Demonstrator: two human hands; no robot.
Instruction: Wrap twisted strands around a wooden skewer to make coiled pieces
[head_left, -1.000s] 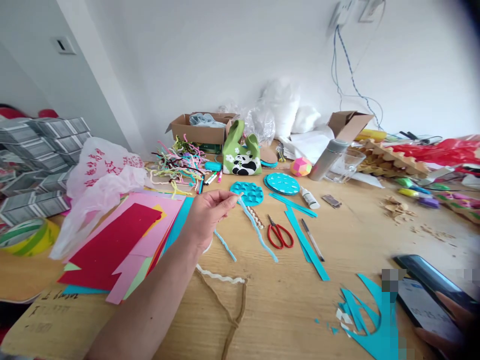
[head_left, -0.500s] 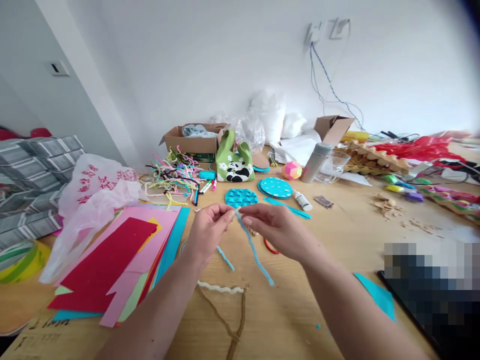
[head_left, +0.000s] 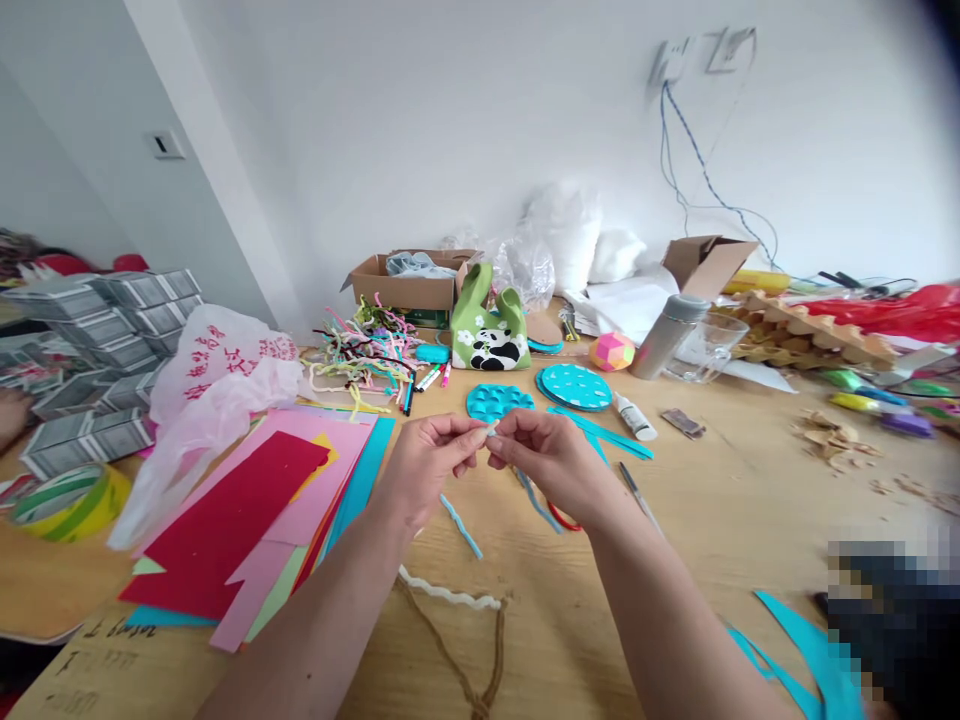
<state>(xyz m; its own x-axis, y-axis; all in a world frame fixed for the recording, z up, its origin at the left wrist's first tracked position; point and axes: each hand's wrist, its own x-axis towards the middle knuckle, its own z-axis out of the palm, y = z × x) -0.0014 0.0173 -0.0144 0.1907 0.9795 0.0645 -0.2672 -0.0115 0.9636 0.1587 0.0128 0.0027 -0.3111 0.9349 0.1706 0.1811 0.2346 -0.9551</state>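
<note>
Both my hands meet over the middle of the table, fingertips almost touching. My left hand pinches the pale tip of a light blue pipe cleaner. My right hand pinches it from the other side, and the blurred free end hangs below the right palm. Beneath them a short light blue pipe cleaner lies on the table. Closer to me, a white wavy pipe cleaner bridges the top of a brown forked piece. A red loop is partly hidden by my right wrist.
Coloured paper sheets and a plastic bag lie left. Behind my hands are a blue dimpled disc, blue round pieces, a glue bottle and a panda bag. Another person's hand shows at the far left.
The view has turned slightly left, so things sit further right. My fingertips have drawn closer together, and the pipe cleaner's hanging end has swung behind my right hand.
</note>
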